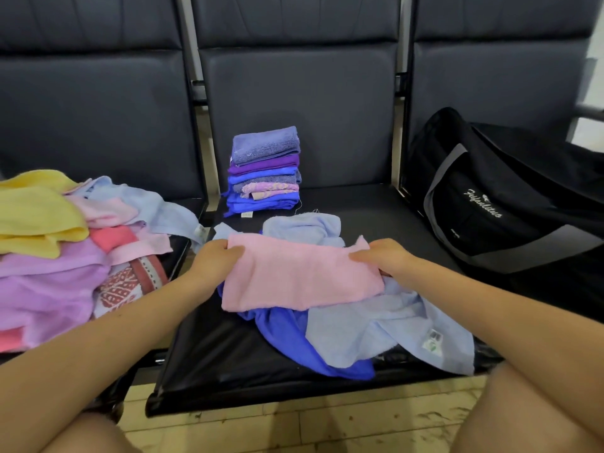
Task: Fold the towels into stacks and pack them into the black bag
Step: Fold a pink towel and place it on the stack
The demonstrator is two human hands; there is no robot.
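A pink towel (299,276), folded into a band, is stretched between my two hands above the middle seat. My left hand (217,256) pinches its left end and my right hand (380,256) pinches its right end. Under it lie loose light blue towels (376,325) and a royal blue towel (294,338). Behind them a neat stack of folded purple, blue and pink towels (264,171) stands at the back of the seat. A heap of unfolded yellow, lilac, pink and light blue towels (62,246) covers the left seat. The black bag (496,197) sits on the right seat.
The dark padded bench (228,354) has metal bars between its seats. A red and white patterned cloth (127,286) pokes out of the left heap. Tiled floor (294,426) lies below the front edge, with my knees at both bottom corners.
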